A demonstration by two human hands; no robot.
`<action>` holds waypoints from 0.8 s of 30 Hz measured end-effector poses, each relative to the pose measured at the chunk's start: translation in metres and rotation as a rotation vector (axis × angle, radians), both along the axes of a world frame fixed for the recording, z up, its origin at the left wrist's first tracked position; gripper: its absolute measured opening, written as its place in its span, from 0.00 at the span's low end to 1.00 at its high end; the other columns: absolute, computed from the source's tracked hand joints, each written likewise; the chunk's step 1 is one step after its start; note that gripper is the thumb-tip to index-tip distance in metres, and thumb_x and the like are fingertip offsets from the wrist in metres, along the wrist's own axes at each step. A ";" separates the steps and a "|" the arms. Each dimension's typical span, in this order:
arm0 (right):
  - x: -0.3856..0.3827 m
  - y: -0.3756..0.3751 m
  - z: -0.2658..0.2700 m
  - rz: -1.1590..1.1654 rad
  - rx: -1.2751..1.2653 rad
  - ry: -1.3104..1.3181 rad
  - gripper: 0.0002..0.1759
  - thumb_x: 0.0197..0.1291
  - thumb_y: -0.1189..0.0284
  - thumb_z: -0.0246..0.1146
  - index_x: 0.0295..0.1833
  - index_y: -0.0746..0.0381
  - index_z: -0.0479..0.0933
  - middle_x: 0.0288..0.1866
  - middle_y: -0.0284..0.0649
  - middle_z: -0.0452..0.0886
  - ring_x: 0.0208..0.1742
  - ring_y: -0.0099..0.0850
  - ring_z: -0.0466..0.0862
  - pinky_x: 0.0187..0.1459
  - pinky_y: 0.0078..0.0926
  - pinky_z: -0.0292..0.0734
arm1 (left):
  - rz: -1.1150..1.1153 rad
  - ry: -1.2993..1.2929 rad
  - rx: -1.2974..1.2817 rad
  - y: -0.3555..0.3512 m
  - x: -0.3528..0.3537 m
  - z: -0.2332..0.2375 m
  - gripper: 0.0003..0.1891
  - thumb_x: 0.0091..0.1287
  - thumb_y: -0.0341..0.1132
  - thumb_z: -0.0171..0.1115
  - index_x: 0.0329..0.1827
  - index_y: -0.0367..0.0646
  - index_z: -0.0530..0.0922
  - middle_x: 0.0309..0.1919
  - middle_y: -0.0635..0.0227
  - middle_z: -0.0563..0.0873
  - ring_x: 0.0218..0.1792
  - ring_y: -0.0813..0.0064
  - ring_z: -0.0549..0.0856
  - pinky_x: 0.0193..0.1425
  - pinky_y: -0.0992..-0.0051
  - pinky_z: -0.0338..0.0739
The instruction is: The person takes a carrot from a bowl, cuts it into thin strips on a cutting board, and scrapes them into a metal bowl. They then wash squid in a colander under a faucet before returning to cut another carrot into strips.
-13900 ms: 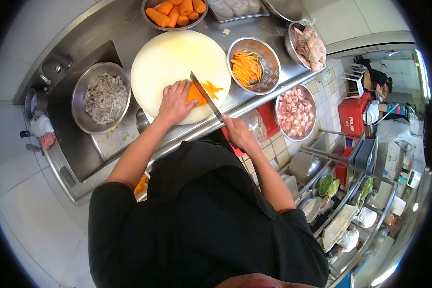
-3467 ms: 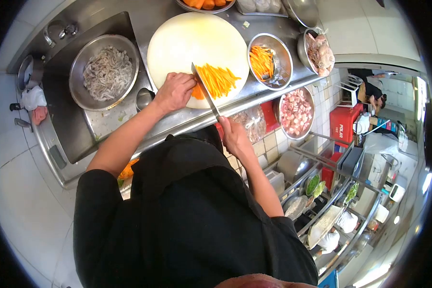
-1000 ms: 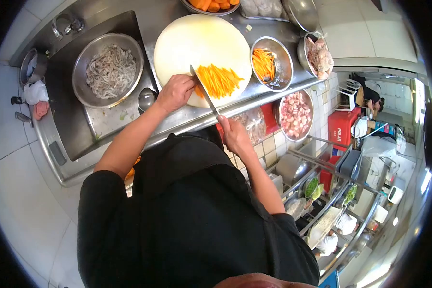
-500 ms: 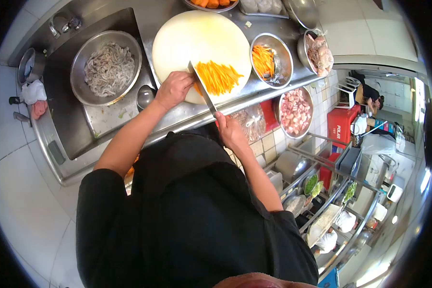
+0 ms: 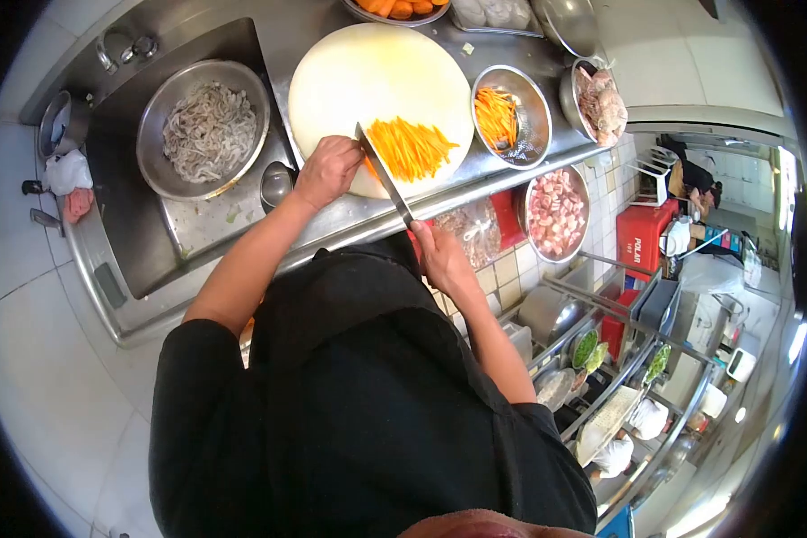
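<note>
My right hand is closed round the handle of a knife, whose blade lies over the lower part of a round white cutting board. My left hand has its fingers bent together on the board, at the left side of the blade. A little orange shows by the fingertips, mostly hidden by the hand and the blade. To the right of the blade is a pile of thin carrot strips.
A bowl of pale strips sits in the sink. Right of the board are a colander with carrot strips and a bowl of raw meat. Diced meat stands lower. A person is in the background.
The whole view has shifted slightly, moving the board and bowls a little right and down. Both hands keep about the same place at the board and knife.
</note>
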State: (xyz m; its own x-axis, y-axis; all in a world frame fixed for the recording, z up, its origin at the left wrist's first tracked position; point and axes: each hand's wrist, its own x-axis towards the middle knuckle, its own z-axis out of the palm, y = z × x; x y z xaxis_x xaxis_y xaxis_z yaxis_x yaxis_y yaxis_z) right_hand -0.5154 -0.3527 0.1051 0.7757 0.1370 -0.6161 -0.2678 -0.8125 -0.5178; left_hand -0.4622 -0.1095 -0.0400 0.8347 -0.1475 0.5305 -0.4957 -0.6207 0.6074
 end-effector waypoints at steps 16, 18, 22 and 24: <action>-0.002 -0.001 0.001 0.022 -0.022 0.030 0.39 0.82 0.45 0.46 0.51 0.75 0.82 0.47 0.73 0.83 0.57 0.67 0.83 0.60 0.52 0.75 | -0.005 0.020 -0.056 0.001 0.002 -0.001 0.04 0.62 0.24 0.68 0.39 0.34 0.85 0.38 0.55 0.86 0.46 0.54 0.86 0.59 0.60 0.79; -0.002 -0.002 -0.012 0.046 -0.031 -0.040 0.39 0.82 0.43 0.46 0.46 0.72 0.82 0.38 0.63 0.82 0.46 0.56 0.83 0.51 0.48 0.76 | -0.004 -0.019 -0.054 -0.001 0.002 -0.001 0.04 0.62 0.24 0.68 0.38 0.34 0.85 0.39 0.56 0.87 0.47 0.54 0.86 0.59 0.60 0.79; 0.013 -0.006 -0.004 -0.045 0.016 0.126 0.39 0.82 0.43 0.47 0.46 0.72 0.83 0.40 0.60 0.85 0.45 0.46 0.87 0.51 0.46 0.77 | 0.012 -0.010 -0.062 -0.003 0.001 0.001 0.05 0.62 0.25 0.69 0.39 0.35 0.86 0.40 0.56 0.88 0.48 0.55 0.87 0.60 0.60 0.80; 0.017 -0.013 0.008 -0.081 0.080 0.187 0.39 0.82 0.44 0.47 0.55 0.73 0.83 0.49 0.67 0.87 0.54 0.48 0.90 0.60 0.48 0.77 | -0.001 0.010 -0.043 0.000 0.002 -0.001 0.05 0.63 0.24 0.70 0.41 0.35 0.86 0.42 0.55 0.89 0.49 0.54 0.87 0.60 0.61 0.80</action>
